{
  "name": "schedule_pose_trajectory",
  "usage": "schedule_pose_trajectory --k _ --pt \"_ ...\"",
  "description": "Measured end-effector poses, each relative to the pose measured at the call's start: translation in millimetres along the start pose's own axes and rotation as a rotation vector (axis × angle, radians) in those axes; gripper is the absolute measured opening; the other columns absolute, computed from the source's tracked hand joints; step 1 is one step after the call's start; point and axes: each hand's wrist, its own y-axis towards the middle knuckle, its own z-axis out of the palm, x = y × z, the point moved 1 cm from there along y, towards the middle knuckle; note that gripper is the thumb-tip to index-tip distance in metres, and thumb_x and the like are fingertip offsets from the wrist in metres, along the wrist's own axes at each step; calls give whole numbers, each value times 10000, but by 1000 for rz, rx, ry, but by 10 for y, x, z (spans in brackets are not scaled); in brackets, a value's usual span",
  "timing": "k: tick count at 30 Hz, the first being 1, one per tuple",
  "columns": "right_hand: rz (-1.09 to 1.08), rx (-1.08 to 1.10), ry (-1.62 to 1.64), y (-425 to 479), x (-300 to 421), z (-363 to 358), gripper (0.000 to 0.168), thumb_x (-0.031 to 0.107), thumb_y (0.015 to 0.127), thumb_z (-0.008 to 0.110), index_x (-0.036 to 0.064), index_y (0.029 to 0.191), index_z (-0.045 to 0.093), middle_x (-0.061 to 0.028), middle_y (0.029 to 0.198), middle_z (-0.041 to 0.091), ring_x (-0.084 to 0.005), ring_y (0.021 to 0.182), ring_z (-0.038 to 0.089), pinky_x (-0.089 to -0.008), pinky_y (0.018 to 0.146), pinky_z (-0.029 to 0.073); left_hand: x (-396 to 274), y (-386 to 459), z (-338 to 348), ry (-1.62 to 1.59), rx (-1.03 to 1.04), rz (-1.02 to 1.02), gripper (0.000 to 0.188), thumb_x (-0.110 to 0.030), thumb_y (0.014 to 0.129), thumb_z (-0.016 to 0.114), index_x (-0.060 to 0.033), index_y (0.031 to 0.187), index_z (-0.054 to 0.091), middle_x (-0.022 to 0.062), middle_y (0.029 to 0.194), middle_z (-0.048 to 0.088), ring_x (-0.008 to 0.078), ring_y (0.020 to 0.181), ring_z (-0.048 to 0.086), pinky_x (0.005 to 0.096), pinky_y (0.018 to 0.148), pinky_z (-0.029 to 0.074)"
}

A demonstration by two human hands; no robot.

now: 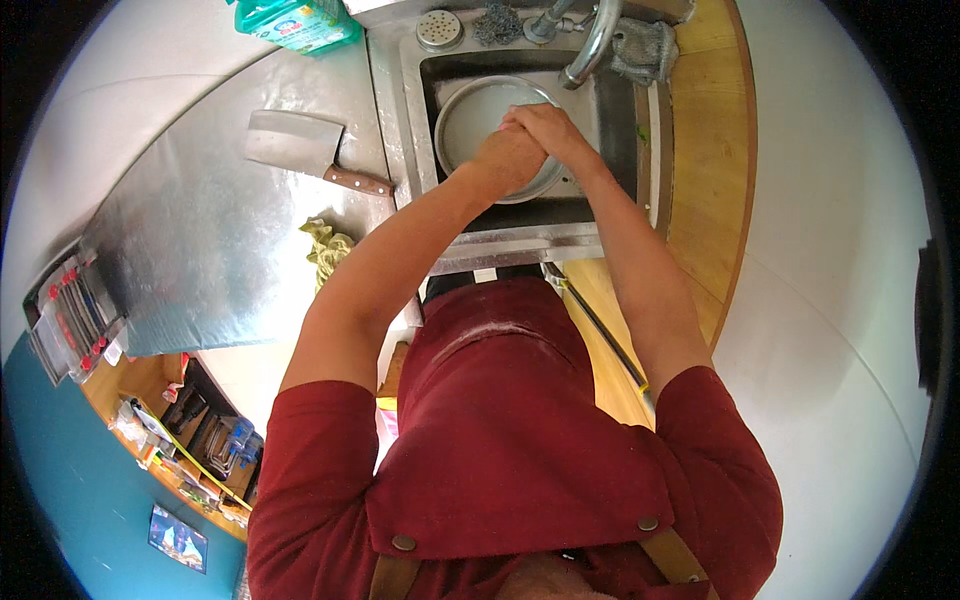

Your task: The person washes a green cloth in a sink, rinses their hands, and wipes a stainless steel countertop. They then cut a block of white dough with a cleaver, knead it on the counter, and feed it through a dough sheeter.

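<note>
My left hand (517, 156) and my right hand (551, 129) are pressed together over a round metal basin (465, 97). The right hand's fingers overlap the left hand; the inner fingers are hidden, and I see no object between them. The basin stands in a stainless steel sink (619, 142) and appears to hold cloudy liquid. Above and to the right of it arches a chrome faucet (592, 49). On the metal counter to the left lies a cleaver (296, 142), its wooden handle towards the sink.
A perforated metal strainer (439, 30) and a steel wool scourer (497, 24) sit behind the sink. A grey cloth (645, 51) lies beside the faucet. Left are a green detergent bottle (300, 26), a crumpled yellow-green item (328, 247) and a rack of knives (75, 315).
</note>
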Motion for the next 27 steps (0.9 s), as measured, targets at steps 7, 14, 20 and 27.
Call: schedule_pose_trajectory --k 7,14,20,27 --pt "-154 -127 -224 -616 155 472 481 378 952 483 -3 849 758 -253 912 722 -417 905 690 -482 892 498 182 0 668 64 -145 140 505 -135 931 573 -47 1421 488 262 1457 459 369 1378 434 482 1139 374" --pt "-717 -287 -219 -1063 815 925 185 222 819 619 71 737 687 -161 843 699 -349 859 667 -468 829 490 283 411 906 -399 -473 97 592 -89 892 632 -23 1444 427 275 1498 408 425 1371 437 461 1127 413" --pt "-894 -290 -206 -800 631 747 192 233 813 619 45 839 648 -162 855 663 -408 836 622 -477 822 479 299 76 656 -2016 -438 46 380 -108 992 561 60 1324 485 211 1415 509 252 1257 557 352 1071 476" --pt "-298 -296 -236 -67 -577 316 333 258 1030 476 -8 1080 670 -197 1013 677 -396 973 627 -469 886 480 392 54 864 -2141 -666 -483 460 -209 1034 499 31 1422 441 179 1441 501 250 1307 526 399 1064 460"
